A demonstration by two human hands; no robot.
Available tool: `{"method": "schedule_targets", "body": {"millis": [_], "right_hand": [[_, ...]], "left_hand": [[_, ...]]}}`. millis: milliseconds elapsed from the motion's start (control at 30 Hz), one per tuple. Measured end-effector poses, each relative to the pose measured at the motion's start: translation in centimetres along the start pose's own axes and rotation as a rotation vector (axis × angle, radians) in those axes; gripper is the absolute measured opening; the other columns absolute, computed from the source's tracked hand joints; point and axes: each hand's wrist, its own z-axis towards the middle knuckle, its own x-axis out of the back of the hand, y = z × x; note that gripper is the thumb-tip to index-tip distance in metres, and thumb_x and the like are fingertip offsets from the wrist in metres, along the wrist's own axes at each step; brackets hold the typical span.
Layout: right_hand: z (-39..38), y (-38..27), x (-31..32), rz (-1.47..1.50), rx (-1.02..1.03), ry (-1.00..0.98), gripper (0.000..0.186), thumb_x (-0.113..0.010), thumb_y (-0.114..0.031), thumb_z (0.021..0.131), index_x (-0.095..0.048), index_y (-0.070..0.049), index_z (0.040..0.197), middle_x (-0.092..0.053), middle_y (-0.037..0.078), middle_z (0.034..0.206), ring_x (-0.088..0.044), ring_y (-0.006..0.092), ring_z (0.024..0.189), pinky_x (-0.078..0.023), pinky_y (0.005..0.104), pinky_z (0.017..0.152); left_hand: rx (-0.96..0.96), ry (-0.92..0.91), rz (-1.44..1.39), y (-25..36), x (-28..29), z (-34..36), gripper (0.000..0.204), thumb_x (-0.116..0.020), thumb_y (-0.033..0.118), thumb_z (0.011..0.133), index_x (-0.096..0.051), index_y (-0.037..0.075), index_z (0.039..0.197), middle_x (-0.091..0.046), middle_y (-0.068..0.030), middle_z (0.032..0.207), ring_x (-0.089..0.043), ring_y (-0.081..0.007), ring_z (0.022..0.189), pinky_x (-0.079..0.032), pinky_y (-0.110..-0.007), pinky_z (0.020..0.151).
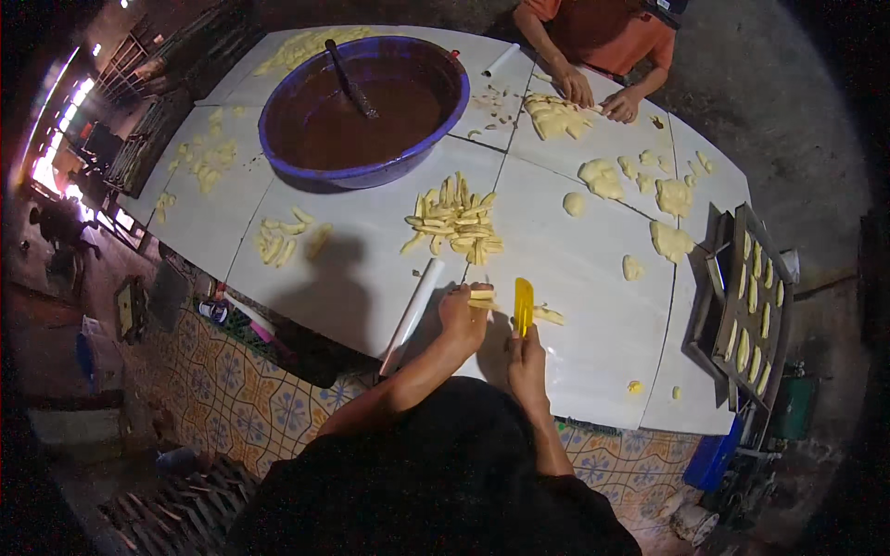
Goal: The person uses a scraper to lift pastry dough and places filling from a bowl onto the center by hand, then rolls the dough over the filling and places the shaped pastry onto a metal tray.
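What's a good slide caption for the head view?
Right hand holding a yellow tool, left hand holding pale strips, at white table.

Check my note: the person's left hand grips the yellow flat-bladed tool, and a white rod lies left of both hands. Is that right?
One slip: the head view shows the yellow flat-bladed tool in the right hand, not the left hand. The white rod does lie left of both.
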Motion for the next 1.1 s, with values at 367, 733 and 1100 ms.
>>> {"method": "schedule_targets", "body": {"millis": [367, 733, 1100], "right_hand": [[-0.6, 0.4, -1.1, -0.019, 0.151, 0.102, 0.021, -0.049, -0.017, 0.092, -0.05, 0.003, 0.096, -0.054, 0.026, 0.074, -0.052, 0.0386, 0.065, -0.042, 0.0411, 0.06], [-0.1, 0.4, -0.9, 0.154, 0.01, 0.108, 0.031, -0.044, -0.021, 0.095, -0.056, 0.001, 0.113, -0.062, 0.016, 0.089, -0.06, 0.0244, 0.083, -0.047, 0.0374, 0.074], [-0.1, 3.2, -1.0, 0.089, 0.183, 0.221, 0.02, -0.047, -0.01, 0.092, -0.054, 0.004, 0.103, -0.057, 0.016, 0.072, -0.055, 0.0209, 0.068, -0.044, 0.0324, 0.063]], "left_hand": [[0.117, -0.031, 0.04, 0.8, 2.8, -2.2, 0.011, -0.049, 0.017, 0.089, -0.05, 0.006, 0.087, -0.055, -0.0093, 0.089, -0.054, -0.0227, 0.088, -0.046, -0.036, 0.082], [0.274, 0.106, -0.204, 3.9, -2.0, -5.9, 0.08, -0.053, 0.048, 0.08, -0.019, -0.002, 0.133, -0.03, -0.0229, 0.134, -0.033, -0.0418, 0.125, -0.03, -0.057, 0.102], [-0.477, -0.371, 1.632, 6.6, -2.2, -7.4, 0.038, -0.057, -0.009, 0.074, -0.054, -0.004, 0.112, -0.051, -0.0157, 0.119, -0.05, -0.0279, 0.106, -0.043, -0.035, 0.089]]}}
